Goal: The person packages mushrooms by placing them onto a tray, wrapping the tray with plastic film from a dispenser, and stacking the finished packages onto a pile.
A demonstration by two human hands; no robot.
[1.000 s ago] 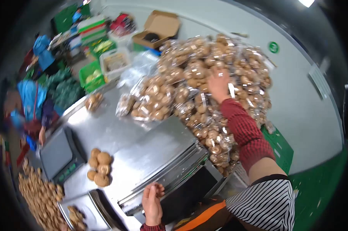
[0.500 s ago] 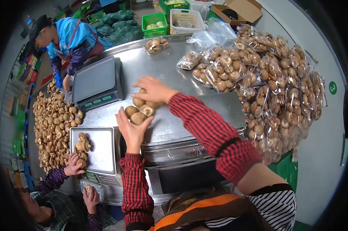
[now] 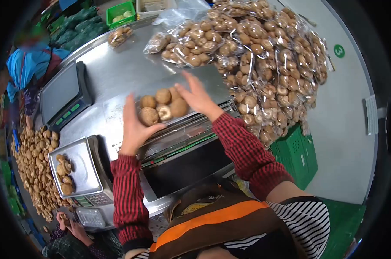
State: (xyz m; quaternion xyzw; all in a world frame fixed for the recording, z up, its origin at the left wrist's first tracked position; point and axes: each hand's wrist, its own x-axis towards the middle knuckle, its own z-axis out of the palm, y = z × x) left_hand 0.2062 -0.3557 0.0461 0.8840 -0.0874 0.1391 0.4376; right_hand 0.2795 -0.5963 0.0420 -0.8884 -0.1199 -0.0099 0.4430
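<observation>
Several brown shiitake mushrooms sit in a tight cluster in front of me, one with its pale underside up; whether a tray lies under them I cannot make out. My left hand stands at their left side, fingers stretched and thumb spread along the near edge. On the opposite side is my right hand, its fingers apart and slightly blurred, the thumb close to the rightmost mushrooms. A metal wrapping machine with a dark front panel lies just below the cluster.
Bagged mushrooms are heaped at the right, above a green crate. A scale with a steel pan holds a few mushrooms; another scale stands behind. Loose mushrooms cover the left. Co-workers' hands show lower left.
The view has turned. My hands and the mushrooms have shifted right, nearer the wrapping machine. My right hand went from above the mushrooms to their right side. A co-worker's hand left the scale pan.
</observation>
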